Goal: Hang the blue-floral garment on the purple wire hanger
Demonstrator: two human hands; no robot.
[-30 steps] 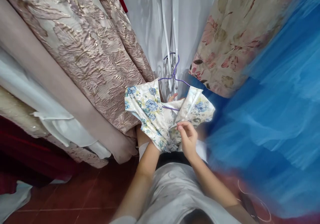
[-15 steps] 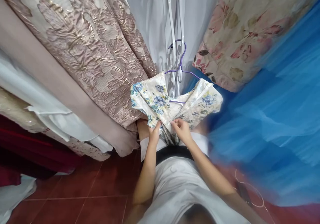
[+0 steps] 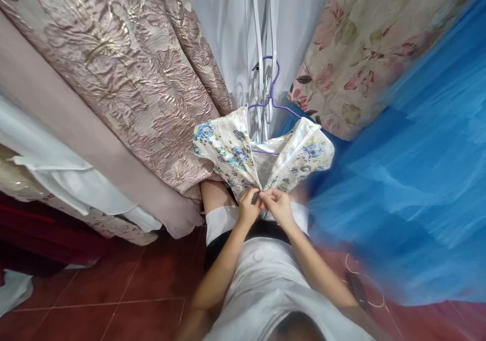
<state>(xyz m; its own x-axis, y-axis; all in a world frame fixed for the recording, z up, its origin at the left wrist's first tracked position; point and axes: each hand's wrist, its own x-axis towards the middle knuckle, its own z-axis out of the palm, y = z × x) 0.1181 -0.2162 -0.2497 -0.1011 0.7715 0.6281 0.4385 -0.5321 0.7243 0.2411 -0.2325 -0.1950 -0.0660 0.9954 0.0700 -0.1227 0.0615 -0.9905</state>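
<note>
The floral garment [image 3: 237,156] is draping over the purple hanger's [image 3: 271,100] sloping edges, probably keeping its shoulders spread. The left hand [image 3: 249,206] and right hand [image 3: 279,206] are pinching its opening's base, fingertips nearly together, seemingly keeping 2 edges meeting. Pink brocade [image 3: 152,87] and blue fabric [image 3: 387,194] are crowding either side.

One floral garment [image 3: 233,151], white with blue flowers, sits on a purple hanger [image 3: 274,104], its front parted in a V. Left hand [image 3: 249,206] and right hand [image 3: 278,207]: side by side, fingers pinching the cloth at the V's foot. White ribbons [image 3: 257,32] hang by the hook. Left: pink-and-gold textured fabric [image 3: 125,77]. Right: cream flowered fabric [image 3: 351,62], blue sheer fabric [image 3: 410,189]. Below: red tiled floor [image 3: 152,285].
</note>
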